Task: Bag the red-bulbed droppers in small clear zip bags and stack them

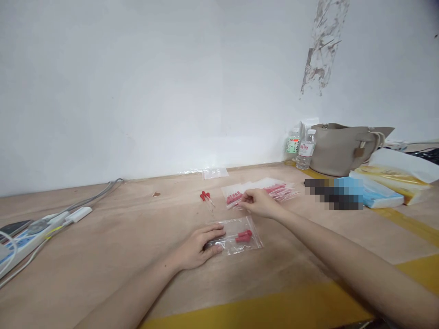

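Pinched right grip (pixel 259 202) lifts a red-capped dropper (pixel 234 199) at twelve o'clock; the zip bag (pixel 236 235) is best kept flattened under spread left hand (pixel 199 246).

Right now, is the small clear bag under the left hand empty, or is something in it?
Not empty. The small clear bag lies flat on the table under the left hand, and red pieces show through it.

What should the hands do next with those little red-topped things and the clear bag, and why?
Probably the right hand should lift one red-capped dropper from the pile of droppers and carry it to the small clear bag. Its fingers are already pinched at the pile's near end, while the left hand lies flat on the bag's edge, and a red piece is already inside.
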The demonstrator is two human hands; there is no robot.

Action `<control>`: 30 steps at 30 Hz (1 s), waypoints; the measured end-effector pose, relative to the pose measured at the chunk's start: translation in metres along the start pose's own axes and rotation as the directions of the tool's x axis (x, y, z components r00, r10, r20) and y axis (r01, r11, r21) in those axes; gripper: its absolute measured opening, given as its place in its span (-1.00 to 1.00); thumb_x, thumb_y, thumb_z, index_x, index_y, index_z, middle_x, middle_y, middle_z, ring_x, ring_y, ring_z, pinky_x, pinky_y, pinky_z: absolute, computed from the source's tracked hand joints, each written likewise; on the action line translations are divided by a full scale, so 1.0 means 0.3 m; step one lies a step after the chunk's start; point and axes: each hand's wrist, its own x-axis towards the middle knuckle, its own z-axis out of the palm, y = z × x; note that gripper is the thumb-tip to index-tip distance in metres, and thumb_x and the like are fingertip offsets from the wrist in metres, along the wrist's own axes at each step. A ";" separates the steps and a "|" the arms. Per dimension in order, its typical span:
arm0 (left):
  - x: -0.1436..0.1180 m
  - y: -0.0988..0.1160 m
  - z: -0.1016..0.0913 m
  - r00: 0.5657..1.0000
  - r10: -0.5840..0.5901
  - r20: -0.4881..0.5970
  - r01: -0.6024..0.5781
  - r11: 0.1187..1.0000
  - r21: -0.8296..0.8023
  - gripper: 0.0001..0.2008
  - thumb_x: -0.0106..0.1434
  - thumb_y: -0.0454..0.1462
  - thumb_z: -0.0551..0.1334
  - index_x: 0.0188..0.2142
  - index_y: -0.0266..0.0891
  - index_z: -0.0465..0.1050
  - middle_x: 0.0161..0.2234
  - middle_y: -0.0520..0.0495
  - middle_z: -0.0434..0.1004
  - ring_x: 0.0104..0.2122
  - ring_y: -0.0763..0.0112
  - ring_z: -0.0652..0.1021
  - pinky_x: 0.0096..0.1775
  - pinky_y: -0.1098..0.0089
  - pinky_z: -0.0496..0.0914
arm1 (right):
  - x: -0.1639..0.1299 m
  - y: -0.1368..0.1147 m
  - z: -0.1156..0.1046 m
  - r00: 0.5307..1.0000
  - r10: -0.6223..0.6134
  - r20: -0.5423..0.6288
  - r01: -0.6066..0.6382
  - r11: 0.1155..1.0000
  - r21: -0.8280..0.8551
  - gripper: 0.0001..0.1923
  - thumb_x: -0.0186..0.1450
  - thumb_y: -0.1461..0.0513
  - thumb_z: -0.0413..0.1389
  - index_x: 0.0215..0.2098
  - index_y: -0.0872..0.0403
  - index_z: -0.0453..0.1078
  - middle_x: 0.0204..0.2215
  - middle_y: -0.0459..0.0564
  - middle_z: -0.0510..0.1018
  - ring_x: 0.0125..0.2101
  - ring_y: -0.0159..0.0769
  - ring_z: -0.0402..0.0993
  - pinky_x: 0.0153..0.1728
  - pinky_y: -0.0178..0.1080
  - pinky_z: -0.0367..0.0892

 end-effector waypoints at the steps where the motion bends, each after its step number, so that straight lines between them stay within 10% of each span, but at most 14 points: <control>1: -0.001 0.000 0.000 1.000 0.000 -0.001 0.000 1.000 -0.001 -0.62 0.25 -0.16 0.06 0.06 -0.12 0.22 0.10 -0.07 0.17 0.07 0.26 0.23 0.06 0.20 0.15 | 0.046 -0.026 0.034 0.999 0.035 0.005 -0.035 0.998 -0.058 -0.87 0.06 0.20 0.08 -0.54 0.12 0.36 -0.55 -0.06 0.46 -0.50 -0.39 0.33 -0.46 -0.36 0.17; 6: -0.005 0.005 -0.001 1.000 0.019 -0.009 -0.019 1.000 0.000 -0.63 0.25 -0.17 0.06 0.05 -0.13 0.23 0.10 -0.07 0.18 0.08 0.27 0.23 0.07 0.23 0.15 | 0.247 -0.131 0.230 0.972 0.234 -0.017 -0.234 0.965 -0.116 -0.66 0.00 0.18 0.14 -0.27 0.20 0.33 -0.29 0.14 0.47 -0.30 -0.24 0.38 -0.34 -0.29 0.24; 11: -0.005 0.000 0.001 1.000 0.025 -0.003 -0.025 0.999 0.021 -0.63 0.26 -0.18 0.05 0.05 -0.15 0.22 0.10 -0.08 0.18 0.09 0.28 0.21 0.08 0.25 0.14 | 0.327 -0.157 0.311 0.923 0.364 0.121 -0.353 0.930 -0.102 -0.64 -0.12 0.30 0.23 -0.32 0.23 0.36 -0.43 0.17 0.51 -0.39 -0.14 0.42 -0.45 -0.28 0.28; 21: -0.005 -0.007 0.005 1.000 0.004 0.000 -0.004 1.000 0.020 -0.62 0.25 -0.15 0.06 0.05 -0.11 0.22 0.09 -0.06 0.19 0.07 0.29 0.23 0.07 0.24 0.15 | 0.085 -0.044 0.067 0.962 0.223 0.156 -0.261 0.917 0.302 -0.30 0.06 0.31 0.01 0.11 0.11 -0.22 -0.62 -0.19 0.41 -0.70 -0.40 0.36 -0.69 -0.40 0.24; 30: -0.002 -0.011 0.000 1.000 -0.008 0.030 0.007 0.999 0.037 -0.61 0.26 -0.14 0.04 0.08 -0.07 0.17 0.11 -0.03 0.15 0.08 0.29 0.21 0.07 0.23 0.13 | -0.169 0.126 -0.006 0.872 0.438 -0.216 -0.146 0.656 0.740 -0.31 -0.06 0.19 0.18 -0.08 -0.01 -0.15 -0.65 -0.33 0.30 -0.71 -0.43 0.34 -0.70 -0.36 0.33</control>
